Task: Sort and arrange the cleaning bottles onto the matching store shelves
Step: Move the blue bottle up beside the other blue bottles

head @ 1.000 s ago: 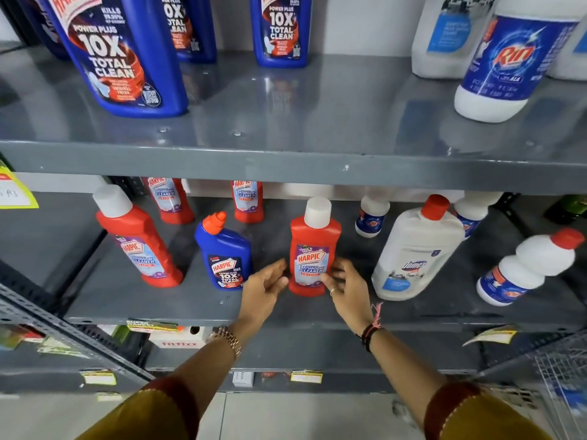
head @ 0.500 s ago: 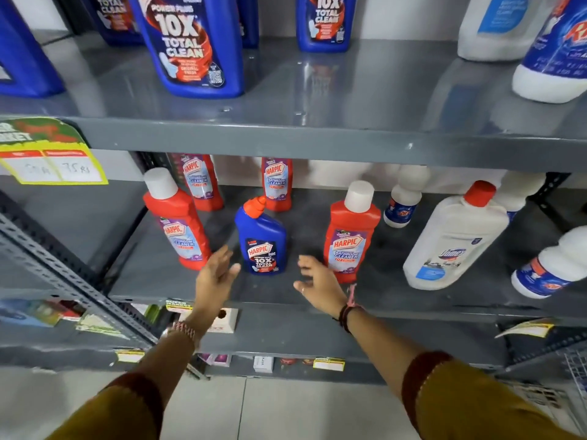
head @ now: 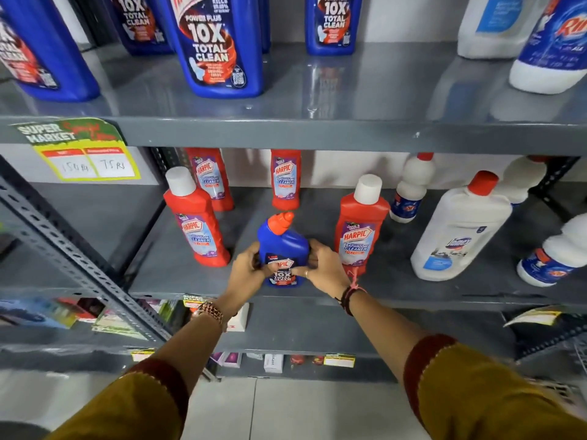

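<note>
A small blue Harpic bottle [head: 281, 246] with an orange cap stands near the front of the middle grey shelf [head: 178, 274]. My left hand [head: 247, 269] grips its left side and my right hand [head: 320, 268] grips its right side, thumbs across the label. Red Harpic bathroom cleaner bottles stand around it: one to the left [head: 195, 223], one to the right [head: 360, 230], two at the back [head: 211, 179] [head: 286, 179]. Large blue Harpic bottles [head: 219, 46] line the upper shelf [head: 317, 134].
White bottles stand right of the red ones: a big Domex bottle [head: 457, 230], small Rin bottles [head: 409, 188] [head: 552, 258]. More white Rin bottles [head: 552, 42] are on the upper shelf at right. A price tag [head: 85, 154] hangs at left. Lower shelves hold small boxes.
Both hands let go of the red bottle on the right, moved left, and closed around the small blue Harpic bottle. The camera view shifted left with them.
</note>
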A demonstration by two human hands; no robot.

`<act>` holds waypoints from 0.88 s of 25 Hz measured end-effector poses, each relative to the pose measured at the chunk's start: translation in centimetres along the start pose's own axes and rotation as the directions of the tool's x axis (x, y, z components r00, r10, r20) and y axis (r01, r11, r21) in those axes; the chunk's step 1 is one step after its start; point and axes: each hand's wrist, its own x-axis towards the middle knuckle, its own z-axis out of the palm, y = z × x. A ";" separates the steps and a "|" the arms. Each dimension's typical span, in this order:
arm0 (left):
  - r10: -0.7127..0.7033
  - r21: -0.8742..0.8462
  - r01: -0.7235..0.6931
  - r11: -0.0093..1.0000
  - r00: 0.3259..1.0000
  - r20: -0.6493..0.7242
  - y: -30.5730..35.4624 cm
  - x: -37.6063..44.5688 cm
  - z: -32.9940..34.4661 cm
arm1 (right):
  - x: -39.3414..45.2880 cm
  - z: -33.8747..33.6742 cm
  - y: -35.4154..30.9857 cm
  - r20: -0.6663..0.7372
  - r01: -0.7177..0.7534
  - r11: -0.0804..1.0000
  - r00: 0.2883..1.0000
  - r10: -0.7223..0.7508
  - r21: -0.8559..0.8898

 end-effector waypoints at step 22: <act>0.379 -0.368 -0.376 0.851 0.923 -0.067 35.5 3.0 -0.3 | -4.0 -20.3 -25.1 -0.352 0.542 0.840 0.793 -0.498 0.034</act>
